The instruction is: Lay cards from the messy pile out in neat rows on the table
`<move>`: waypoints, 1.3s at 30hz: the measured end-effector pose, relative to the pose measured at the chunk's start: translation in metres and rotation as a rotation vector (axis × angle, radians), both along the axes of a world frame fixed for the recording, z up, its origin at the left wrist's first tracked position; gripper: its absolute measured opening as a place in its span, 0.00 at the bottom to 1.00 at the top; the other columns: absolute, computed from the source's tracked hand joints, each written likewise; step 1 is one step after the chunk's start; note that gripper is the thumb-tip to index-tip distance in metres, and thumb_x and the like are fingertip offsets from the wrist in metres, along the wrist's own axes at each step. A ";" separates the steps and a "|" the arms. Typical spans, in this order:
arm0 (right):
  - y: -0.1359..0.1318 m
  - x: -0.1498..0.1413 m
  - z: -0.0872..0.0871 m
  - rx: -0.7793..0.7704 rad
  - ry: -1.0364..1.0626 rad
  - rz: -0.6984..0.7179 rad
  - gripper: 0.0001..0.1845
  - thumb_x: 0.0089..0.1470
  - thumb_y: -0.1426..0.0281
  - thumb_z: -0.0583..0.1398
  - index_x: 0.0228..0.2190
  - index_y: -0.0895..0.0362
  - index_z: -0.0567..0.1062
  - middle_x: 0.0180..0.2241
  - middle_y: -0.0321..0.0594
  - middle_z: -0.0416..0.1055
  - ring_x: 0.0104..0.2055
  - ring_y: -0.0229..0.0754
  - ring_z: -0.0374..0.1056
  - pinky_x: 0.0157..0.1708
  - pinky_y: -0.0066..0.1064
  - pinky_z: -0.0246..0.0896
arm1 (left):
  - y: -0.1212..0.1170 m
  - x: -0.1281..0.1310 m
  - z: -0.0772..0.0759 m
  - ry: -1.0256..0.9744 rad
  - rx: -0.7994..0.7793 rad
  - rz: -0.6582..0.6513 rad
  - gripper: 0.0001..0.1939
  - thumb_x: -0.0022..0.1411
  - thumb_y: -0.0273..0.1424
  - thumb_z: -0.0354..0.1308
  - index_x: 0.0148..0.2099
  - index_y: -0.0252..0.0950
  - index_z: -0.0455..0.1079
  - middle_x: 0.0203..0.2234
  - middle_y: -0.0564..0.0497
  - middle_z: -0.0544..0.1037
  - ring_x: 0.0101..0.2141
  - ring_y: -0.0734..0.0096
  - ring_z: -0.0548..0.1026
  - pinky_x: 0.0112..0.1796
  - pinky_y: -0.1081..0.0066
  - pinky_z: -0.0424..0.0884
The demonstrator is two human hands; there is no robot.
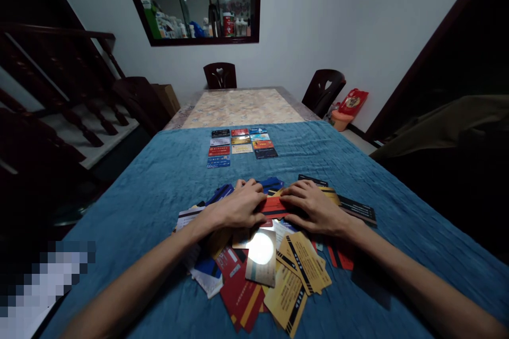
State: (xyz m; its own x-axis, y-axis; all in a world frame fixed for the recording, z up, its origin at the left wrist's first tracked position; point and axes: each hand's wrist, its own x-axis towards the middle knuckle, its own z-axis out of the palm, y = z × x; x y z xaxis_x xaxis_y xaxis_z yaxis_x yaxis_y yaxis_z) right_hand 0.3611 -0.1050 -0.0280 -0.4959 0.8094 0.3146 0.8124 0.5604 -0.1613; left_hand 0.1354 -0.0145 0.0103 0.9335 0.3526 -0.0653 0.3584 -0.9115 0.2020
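A loose pile of plastic cards lies on the blue cloth in front of me, with red, gold, blue, white and black ones overlapping. My left hand [246, 204] rests palm down on the left part of the pile, its fingers apart and bent over the cards. On the right part lies my right hand [312, 204], fingers spread. Between the two hands a red card [274, 206] with a dark stripe shows, touched by fingertips from both sides. A shiny gold card [260, 273] reflects light nearer to me, beside several yellow cards [286, 296]. Cards under my palms are hidden.
Beyond the pile, several cards [241, 140] lie face up in three columns on the blue cloth [159, 190]. A patterned tabletop [246, 106] continues behind it. Dark chairs [220, 75] stand around the table. A red bag [353, 101] sits on the right.
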 end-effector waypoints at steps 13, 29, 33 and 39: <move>0.001 0.003 -0.002 0.090 0.044 0.045 0.16 0.63 0.60 0.56 0.41 0.56 0.79 0.40 0.47 0.78 0.43 0.47 0.66 0.47 0.45 0.57 | 0.001 0.000 0.003 0.005 -0.017 -0.005 0.12 0.62 0.39 0.60 0.35 0.34 0.73 0.40 0.46 0.73 0.46 0.58 0.67 0.46 0.60 0.61; 0.019 0.007 -0.020 0.132 0.227 -0.161 0.18 0.67 0.65 0.50 0.44 0.56 0.77 0.37 0.47 0.77 0.39 0.46 0.69 0.41 0.39 0.63 | 0.021 0.005 -0.003 -0.276 -0.170 0.121 0.12 0.65 0.28 0.52 0.38 0.35 0.78 0.32 0.49 0.81 0.34 0.70 0.75 0.37 0.72 0.66; 0.022 0.006 -0.023 0.130 0.222 -0.205 0.16 0.64 0.69 0.52 0.50 0.56 0.74 0.39 0.48 0.76 0.40 0.47 0.69 0.42 0.40 0.64 | 0.024 0.007 -0.007 -0.294 -0.133 0.169 0.12 0.64 0.27 0.52 0.38 0.35 0.78 0.33 0.48 0.82 0.35 0.69 0.75 0.38 0.72 0.67; 0.024 0.006 -0.026 0.119 0.213 -0.219 0.21 0.61 0.72 0.54 0.55 0.54 0.70 0.40 0.47 0.75 0.41 0.49 0.69 0.43 0.41 0.63 | 0.028 0.008 -0.012 -0.322 -0.140 0.188 0.12 0.63 0.27 0.52 0.39 0.35 0.79 0.32 0.48 0.81 0.35 0.68 0.75 0.39 0.71 0.68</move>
